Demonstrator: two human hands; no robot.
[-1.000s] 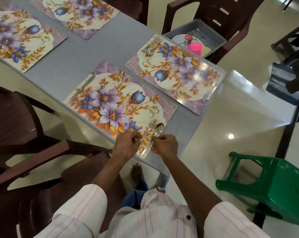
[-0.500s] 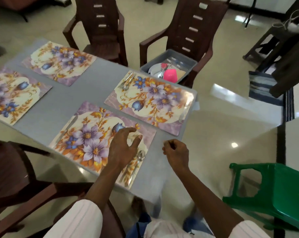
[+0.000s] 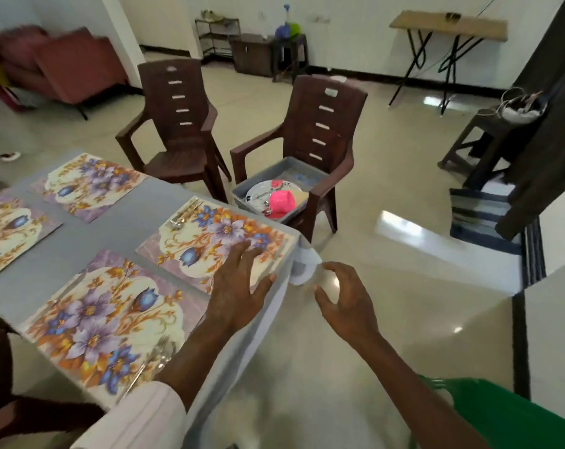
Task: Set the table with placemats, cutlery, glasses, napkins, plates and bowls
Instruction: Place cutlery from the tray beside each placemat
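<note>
Several floral placemats lie on the grey table (image 3: 119,215). The nearest placemat (image 3: 106,315) carries a fork and spoon (image 3: 155,358) at its right end and a knife (image 3: 70,286) at its left end. The far right placemat (image 3: 216,238) has a fork and spoon (image 3: 182,213) at its far end. My left hand (image 3: 239,286) hovers over the table's right edge with fingers spread, holding nothing. My right hand (image 3: 342,296) hangs past the table edge, fingers loosely curled and empty. A grey tub (image 3: 252,186) on a chair holds a white plate (image 3: 258,196), cutlery and a pink cup (image 3: 281,202).
Two brown plastic chairs (image 3: 177,124) stand at the table's far side; the right chair (image 3: 323,131) carries the tub. A green stool (image 3: 508,413) sits at the lower right. A brown chair (image 3: 2,367) is at the lower left. Open tiled floor (image 3: 372,254) lies to the right.
Both hands let go of the fork and spoon on the near placemat and lifted away to the right. My view rose from the table toward the chairs and the tub.
</note>
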